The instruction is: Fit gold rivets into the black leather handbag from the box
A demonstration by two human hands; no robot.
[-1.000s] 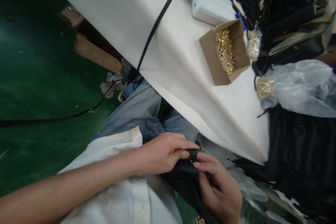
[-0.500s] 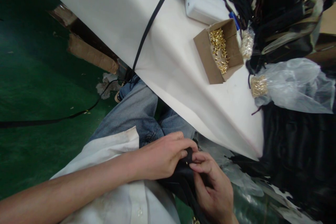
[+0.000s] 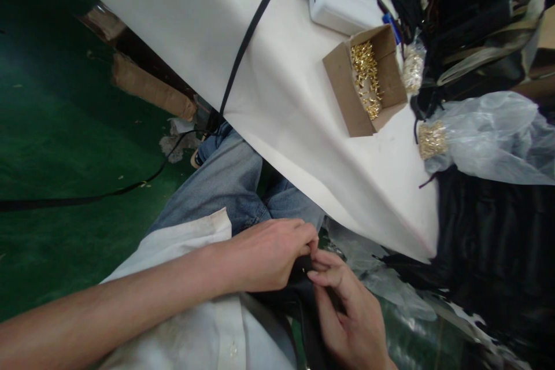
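Over my lap, both hands grip a black piece of material (image 3: 301, 295), perhaps fabric or leather. My left hand (image 3: 277, 254) reaches in from the left, its fingers curled and pinched at the upper edge of the piece. Close beside it, my right hand (image 3: 349, 306) has thumb and fingertips pressed together on the right edge. A tiny gold-coloured spot shows on the black surface between the hands. The left fingertips are partly hidden, and a black strip hangs below toward the bottom of the view.
On the white-covered table (image 3: 277, 98), a small cardboard box (image 3: 353, 98) holds gold-coloured metal pieces. Nearby are a white power bank (image 3: 344, 3), a black strap (image 3: 251, 34) and a clear plastic bag (image 3: 489, 133) of gold pieces. Black material (image 3: 489, 231) lies at the right; cardboard (image 3: 151, 89) is on the green floor.
Both hands have shifted slightly left with the black material, and the left fingers have curled in further. The view has moved a little; the table items look unchanged.
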